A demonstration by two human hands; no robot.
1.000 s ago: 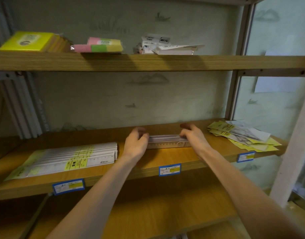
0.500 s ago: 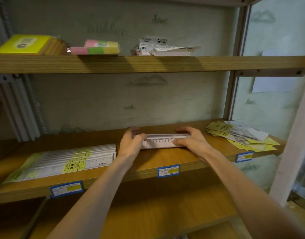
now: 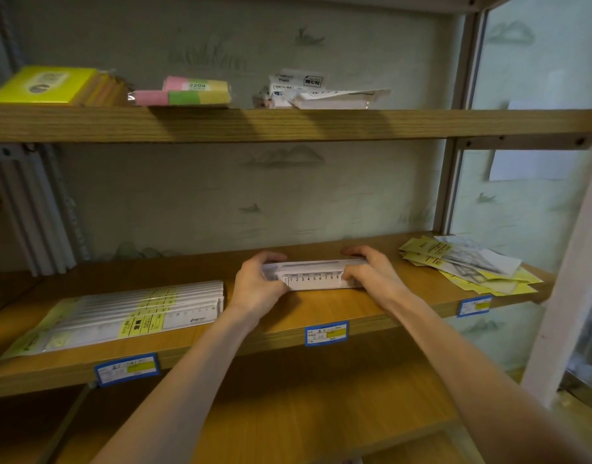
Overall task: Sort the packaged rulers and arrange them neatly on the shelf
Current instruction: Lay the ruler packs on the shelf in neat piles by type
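Note:
A short stack of white packaged rulers [image 3: 313, 275] stands tilted on its long edge in the middle of the wooden middle shelf [image 3: 321, 308]. My left hand [image 3: 257, 286] grips its left end, fingers curled over the top. My right hand [image 3: 371, 271] grips its right end the same way. A longer fanned row of packaged rulers [image 3: 133, 311] with yellow labels lies flat at the shelf's left.
A loose pile of yellow and white packets [image 3: 468, 264] lies at the shelf's right end. The upper shelf carries yellow pads [image 3: 43, 85], pink-green sticky notes [image 3: 187, 92] and white packets [image 3: 318, 90]. Blue price tags [image 3: 326, 333] line the front edge. A lower shelf [image 3: 304, 396] sits below.
Both hands have tipped the short ruler stack up from lying flat, so its printed scale now faces me. The stack has stayed in the same spot.

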